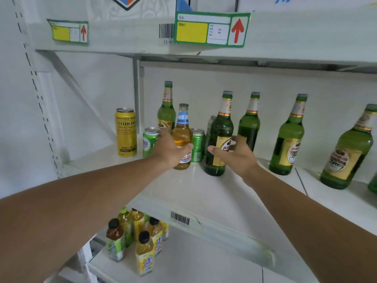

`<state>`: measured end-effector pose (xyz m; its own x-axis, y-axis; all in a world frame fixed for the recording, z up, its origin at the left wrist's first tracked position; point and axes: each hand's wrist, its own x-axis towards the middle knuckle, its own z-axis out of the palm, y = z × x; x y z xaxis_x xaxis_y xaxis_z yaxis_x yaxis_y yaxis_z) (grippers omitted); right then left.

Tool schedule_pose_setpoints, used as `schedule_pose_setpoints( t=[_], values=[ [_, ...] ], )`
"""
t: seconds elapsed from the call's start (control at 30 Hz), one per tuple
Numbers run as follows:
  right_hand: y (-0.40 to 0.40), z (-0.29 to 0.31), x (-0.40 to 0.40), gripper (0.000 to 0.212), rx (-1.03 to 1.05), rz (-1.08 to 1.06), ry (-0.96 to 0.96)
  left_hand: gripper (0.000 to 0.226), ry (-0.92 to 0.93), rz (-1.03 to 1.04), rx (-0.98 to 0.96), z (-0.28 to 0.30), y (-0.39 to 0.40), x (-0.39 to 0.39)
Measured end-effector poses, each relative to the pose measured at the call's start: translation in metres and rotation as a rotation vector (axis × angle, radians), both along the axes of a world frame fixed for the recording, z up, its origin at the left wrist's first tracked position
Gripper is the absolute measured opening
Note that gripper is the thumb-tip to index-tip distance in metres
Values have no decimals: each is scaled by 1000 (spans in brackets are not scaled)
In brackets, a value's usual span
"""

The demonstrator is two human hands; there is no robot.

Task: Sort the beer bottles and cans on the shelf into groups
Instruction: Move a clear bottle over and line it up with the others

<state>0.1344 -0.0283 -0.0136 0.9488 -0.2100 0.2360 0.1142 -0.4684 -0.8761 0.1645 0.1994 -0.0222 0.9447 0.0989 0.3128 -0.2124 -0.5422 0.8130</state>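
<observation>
On the white shelf (204,193), my left hand (170,149) grips an amber clear-glass beer bottle with a blue label (182,133); its thumb wraps the front. My right hand (236,154) holds a dark green beer bottle with a gold label (220,129), thumb across the front and fingers round its right side. Two green cans (149,142) (198,146) flank the amber bottle. A tall yellow can (126,132) stands to the left. A grey can (211,122) is mostly hidden behind the held green bottle. More green bottles stand at the back (166,113) and to the right (249,123) (287,137) (346,154).
The shelf above (122,43) hangs low over the bottle tops and carries green-and-yellow price tags (212,29). A slanted bracket and the perforated upright (36,94) close the left side. Several yellow and green drink bottles (142,248) stand on the shelf below.
</observation>
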Motion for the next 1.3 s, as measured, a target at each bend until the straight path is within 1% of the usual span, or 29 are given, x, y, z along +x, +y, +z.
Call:
schedule_pose_setpoints(
  t=[0.07, 0.2, 0.27, 0.4, 0.53, 0.8, 0.93, 1.1, 1.17, 1.3],
  values=[
    [3, -2, 3, 89, 21, -14, -8, 77, 5, -9, -23, -2, -3, 7],
    [7, -5, 7, 67, 30, -22, -25, 82, 39, -24, -52, -6, -6, 14],
    [9, -6, 6, 63, 27, -15, -26, 79, 40, -8, -71, -8, -6, 17],
    [11, -6, 2, 60, -12, -45, -47, 69, 41, -8, -85, -7, -4, 17],
    [6, -5, -8, 62, -51, -93, -82, 63, 36, -47, -61, -5, 1, 12],
    [-20, -1, -63, 57, -75, -211, -64, 65, -14, -158, -57, 3, -16, -8],
    [-41, 2, -97, 56, -119, -264, -58, 64, -42, -258, -80, 10, -42, -25],
    [-93, 6, -139, 63, -123, -320, -58, 46, 2, -359, -89, 14, -88, -54],
    [-117, 7, -154, 65, -113, -351, -70, 46, 3, -368, -88, 17, -111, -69],
    [-167, 11, -184, 59, -92, -366, -95, 47, -6, -385, -104, 17, -160, -92]
  ],
)
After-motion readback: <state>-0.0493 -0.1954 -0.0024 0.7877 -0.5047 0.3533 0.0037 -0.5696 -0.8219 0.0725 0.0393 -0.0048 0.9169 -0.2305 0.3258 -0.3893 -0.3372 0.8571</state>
